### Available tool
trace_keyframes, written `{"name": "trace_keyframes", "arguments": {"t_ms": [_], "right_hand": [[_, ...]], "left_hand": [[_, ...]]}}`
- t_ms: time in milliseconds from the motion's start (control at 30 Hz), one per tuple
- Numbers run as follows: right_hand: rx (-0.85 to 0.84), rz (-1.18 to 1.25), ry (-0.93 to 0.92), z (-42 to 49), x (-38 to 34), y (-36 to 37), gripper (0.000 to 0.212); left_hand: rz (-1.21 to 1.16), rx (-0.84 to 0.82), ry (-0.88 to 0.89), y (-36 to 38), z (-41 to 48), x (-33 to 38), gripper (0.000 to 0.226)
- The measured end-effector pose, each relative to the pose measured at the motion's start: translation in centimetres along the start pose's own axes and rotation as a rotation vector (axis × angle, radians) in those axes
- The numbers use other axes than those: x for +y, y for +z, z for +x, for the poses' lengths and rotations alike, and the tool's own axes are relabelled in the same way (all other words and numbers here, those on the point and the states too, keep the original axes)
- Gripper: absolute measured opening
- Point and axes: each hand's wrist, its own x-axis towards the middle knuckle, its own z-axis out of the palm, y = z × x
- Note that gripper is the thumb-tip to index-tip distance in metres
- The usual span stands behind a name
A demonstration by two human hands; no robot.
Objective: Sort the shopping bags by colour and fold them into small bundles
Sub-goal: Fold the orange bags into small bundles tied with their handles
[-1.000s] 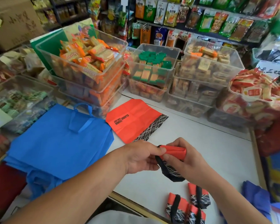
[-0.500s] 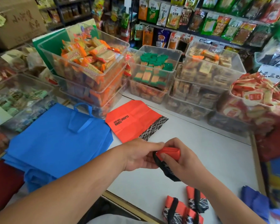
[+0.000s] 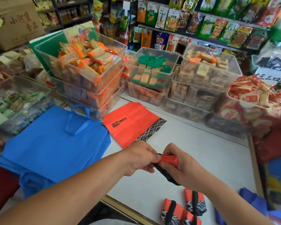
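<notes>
My right hand (image 3: 183, 169) grips a rolled red bag bundle (image 3: 168, 160) above the white counter. My left hand (image 3: 139, 157) pinches the bundle's black strap (image 3: 159, 168) at its left end. A flat red bag (image 3: 131, 123) with black lettering and a black-and-white patterned edge lies beyond my hands. A stack of flat blue bags (image 3: 55, 146) covers the left of the counter. Three finished red-and-black bundles (image 3: 183, 208) lie near the front edge, below my right wrist.
Clear plastic bins of packaged snacks (image 3: 81, 62) line the back of the white counter (image 3: 201, 153), with more bins at left and right. Hanging snack packets fill the shelves (image 3: 201, 21) behind. More blue fabric (image 3: 253, 203) shows at the lower right.
Both hands have stayed together on the red bundle. The bundle looks rolled tighter and my left fingers have closed on the black strap.
</notes>
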Motion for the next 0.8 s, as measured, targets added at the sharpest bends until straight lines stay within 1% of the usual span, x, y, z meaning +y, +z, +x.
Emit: {"name": "trace_keyframes", "arguments": {"t_ms": [67, 100, 200, 333, 400, 500, 567, 633, 700, 767, 800], "right_hand": [[0.043, -0.101, -0.047, 0.1, 0.5, 0.3, 0.019], [0.068, -0.135, -0.056, 0.2, 0.7, 0.4, 0.019], [0.125, -0.068, 0.022, 0.1, 0.5, 0.5, 0.021], [0.262, 0.068, 0.101, -0.2, 0.4, 1.1, 0.018], [0.263, 0.063, 0.111, -0.4, 0.6, 1.6, 0.015], [0.22, 0.066, 0.11, -0.2, 0.4, 2.5, 0.013], [0.228, 0.16, 0.145, -0.1, 0.5, 2.6, 0.009], [0.297, 0.307, 0.216, -0.1, 0.8, 2.3, 0.007], [0.373, 0.524, 0.304, -0.1, 1.1, 2.1, 0.01], [0.344, 0.752, 0.341, -0.1, 1.5, 2.2, 0.016], [0.312, 0.825, 0.35, -0.1, 2.0, 2.4, 0.019]], "left_hand": [[0.171, 0.092, 0.08, 0.6, 0.1, -0.3, 0.011], [0.2, 0.115, 0.115, 0.7, 0.2, -0.4, 0.009], [0.13, 0.109, 0.173, 0.4, 0.2, -0.2, 0.007], [0.152, 0.186, 0.206, -0.5, 0.3, 0.4, 0.011], [0.16, 0.189, 0.208, -0.2, 0.3, 0.5, 0.011], [0.18, 0.212, 0.23, 0.7, 0.7, 1.0, 0.011], [0.195, 0.244, 0.279, 1.2, 1.0, 1.1, 0.013], [0.181, 0.256, 0.333, 1.0, 1.1, 1.0, 0.015], [0.17, 0.195, 0.324, 0.5, 1.3, -0.1, 0.018], [0.126, 0.099, 0.269, 1.0, 1.6, -1.3, 0.029], [0.1, 0.085, 0.26, 1.4, 1.8, -1.9, 0.028]]}}
